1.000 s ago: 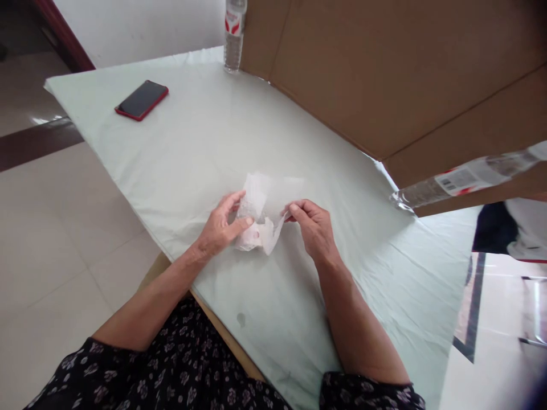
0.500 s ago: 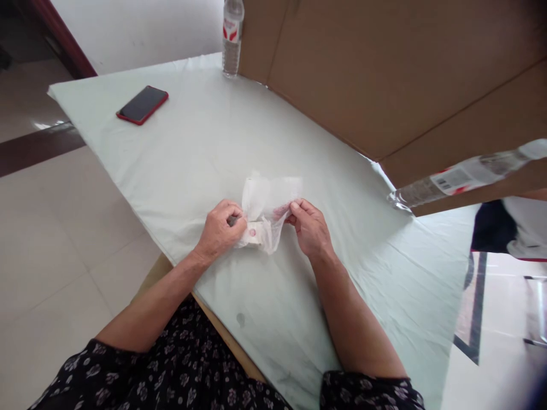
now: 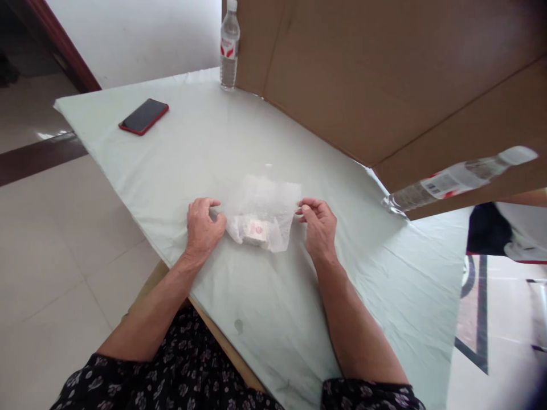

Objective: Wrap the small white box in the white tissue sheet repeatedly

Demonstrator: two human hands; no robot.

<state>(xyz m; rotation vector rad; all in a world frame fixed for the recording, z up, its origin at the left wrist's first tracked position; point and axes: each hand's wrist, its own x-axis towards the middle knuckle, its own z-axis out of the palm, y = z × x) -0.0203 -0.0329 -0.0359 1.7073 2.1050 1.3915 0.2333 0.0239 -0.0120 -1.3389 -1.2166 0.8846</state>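
A sheet of thin translucent plastic wrap [image 3: 273, 191] lies spread on the cloth between my hands, its lower part crumpled. On its lower part sits a small pale box-like block [image 3: 257, 230] with a round reddish mark on top; the plastic partly surrounds it, and what it is cannot be made out. My left hand [image 3: 204, 226] is just left of the plastic, thumb and fingers apart, holding nothing. At the plastic's right edge is my right hand [image 3: 318, 225], its fingers loosely curved and apart, close to or lightly touching that edge.
A pale green cloth [image 3: 205, 148] covers the table. A phone in a red case [image 3: 144, 117] lies at the far left. One water bottle [image 3: 229, 48] stands at the back, another bottle [image 3: 457, 179] at the right, both by a large cardboard panel [image 3: 342, 74].
My left hand has let go of the plastic and moved left. My right hand has loosened its pinch and shifted slightly right. The plastic lies flatter and wider around the block.
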